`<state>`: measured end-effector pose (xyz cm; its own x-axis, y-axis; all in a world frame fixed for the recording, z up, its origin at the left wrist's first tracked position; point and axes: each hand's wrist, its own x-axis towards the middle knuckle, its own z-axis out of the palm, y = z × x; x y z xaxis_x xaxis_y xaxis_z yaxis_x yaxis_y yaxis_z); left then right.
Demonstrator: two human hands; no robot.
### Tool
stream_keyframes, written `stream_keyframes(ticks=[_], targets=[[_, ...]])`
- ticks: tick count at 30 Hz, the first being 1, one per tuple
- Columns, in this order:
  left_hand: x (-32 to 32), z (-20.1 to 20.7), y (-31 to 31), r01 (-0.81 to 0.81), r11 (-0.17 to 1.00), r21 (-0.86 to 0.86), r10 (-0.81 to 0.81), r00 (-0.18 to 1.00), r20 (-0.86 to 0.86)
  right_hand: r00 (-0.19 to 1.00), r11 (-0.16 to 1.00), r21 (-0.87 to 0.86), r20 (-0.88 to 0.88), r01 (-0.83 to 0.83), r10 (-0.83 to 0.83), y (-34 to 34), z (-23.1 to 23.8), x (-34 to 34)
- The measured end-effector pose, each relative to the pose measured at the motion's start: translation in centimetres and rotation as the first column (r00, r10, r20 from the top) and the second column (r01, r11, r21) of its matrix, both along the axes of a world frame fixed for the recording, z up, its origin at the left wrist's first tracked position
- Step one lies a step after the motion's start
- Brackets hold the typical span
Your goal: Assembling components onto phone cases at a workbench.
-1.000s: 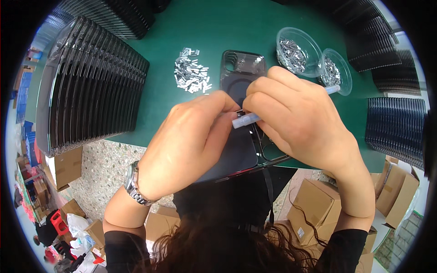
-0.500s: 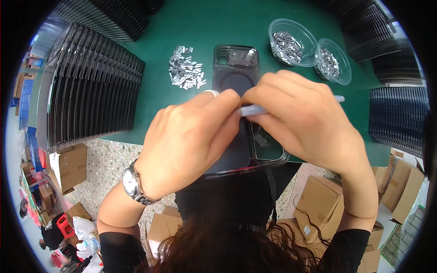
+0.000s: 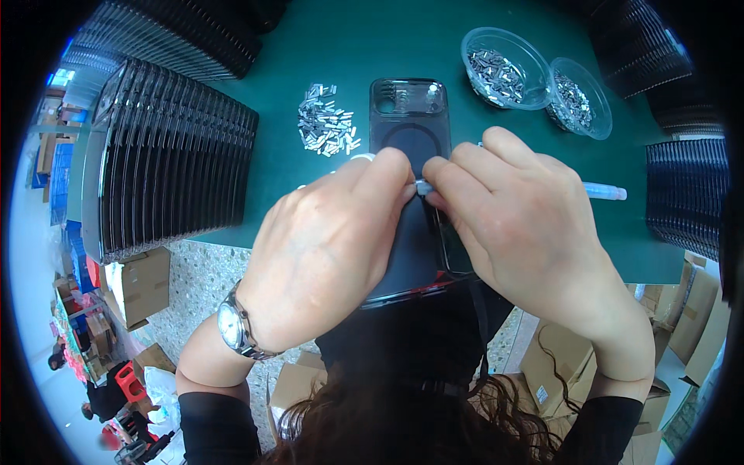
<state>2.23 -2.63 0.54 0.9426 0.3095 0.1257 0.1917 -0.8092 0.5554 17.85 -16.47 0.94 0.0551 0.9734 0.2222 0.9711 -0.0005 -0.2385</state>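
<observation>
My left hand [image 3: 329,240] is closed in a pinch; what lies between its fingertips is hidden. Against those fingertips meets the tip of a slim, pale blue pen-like tool [image 3: 604,191], gripped in my right hand [image 3: 527,209]. Its far end sticks out to the right past that hand. Beneath both hands lies a dark phone case [image 3: 415,263] at the table's front edge, partly covered by them. Just beyond, a smoky translucent phone case [image 3: 409,128] with a ring on its back lies flat. Small silver metal pieces [image 3: 327,124] form a loose pile left of it.
Two clear plastic bowls [image 3: 469,56] of small metal pieces stand at the back right of the green table [image 3: 387,39]. Rows of dark phone cases [image 3: 174,163] stand at the left, more stacked cases [image 3: 686,198] at the right. Cardboard boxes [image 3: 139,287] sit on the floor.
The pen-like tool has turned in my right hand, so more of its far end shows at the right. The whole view has shifted slightly. Both hands stay together over the cases.
</observation>
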Motion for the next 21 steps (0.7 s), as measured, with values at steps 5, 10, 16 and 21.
stream_keyframes(ticks=[5,10,16,21], targets=[[0.2,1.3,-0.5,-0.031,0.994,0.102,0.028,0.999,0.035,0.999,0.989,0.140,-0.034,0.039,-0.034,-0.2,-0.2,0.2],[-0.4,4.9,0.2,0.043,0.994,-0.103,-0.043,0.999,0.008,0.992,0.901,0.419,0.103,-0.110,0.074,-1.2,-0.7,1.6],[-1.3,5.6,3.0,-0.007,0.668,-0.744,-0.186,0.967,-0.176,0.988,0.778,0.613,0.133,-0.139,0.072,-1.1,-1.3,2.3],[-3.1,8.3,2.0,-0.160,0.793,-0.588,-0.013,0.960,-0.278,0.994,0.763,0.645,-0.056,-0.032,0.089,-1.0,-2.0,4.2]])
